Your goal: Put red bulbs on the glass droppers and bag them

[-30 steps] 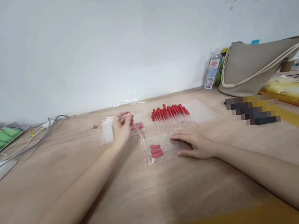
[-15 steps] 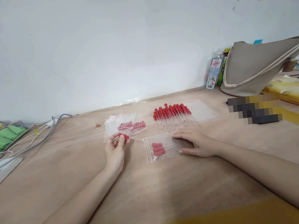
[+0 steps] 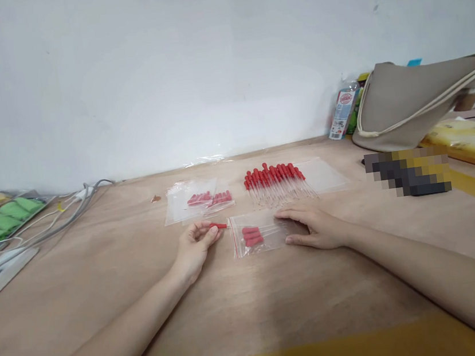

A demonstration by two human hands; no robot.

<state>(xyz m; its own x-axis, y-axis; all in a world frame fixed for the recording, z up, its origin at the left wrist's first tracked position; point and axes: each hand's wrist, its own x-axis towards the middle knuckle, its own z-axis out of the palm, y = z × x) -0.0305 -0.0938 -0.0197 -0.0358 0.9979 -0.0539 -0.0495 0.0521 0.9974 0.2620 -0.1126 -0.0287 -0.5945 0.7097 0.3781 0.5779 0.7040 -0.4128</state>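
My left hand (image 3: 198, 245) is closed in a pinch on the red rubber bulb of a dropper (image 3: 218, 226). The dropper lies level, and its thin clear tube reaches into the mouth of a zip-lock bag (image 3: 274, 245). Inside that bag are three droppers (image 3: 252, 236), red bulbs toward the left. Over the bag's right end rests my right hand (image 3: 313, 227), thumb and fingers spread apart and pressing on the plastic. Behind it, a row of several loose droppers (image 3: 274, 173) lies with bulbs away from me.
Two filled bags of droppers (image 3: 221, 197) lie on flat clear bags (image 3: 173, 200) at the back left. Another clear bag (image 3: 326, 176) sits behind the loose row. Cables (image 3: 80, 203) and a power strip (image 3: 7, 278) are at left; a grey bag (image 3: 405, 99) and bottle (image 3: 342, 110) at right.
My left hand has moved right and slightly nearer to me, sliding the dropper's tube into the bag's mouth. My right hand stays on the bag.
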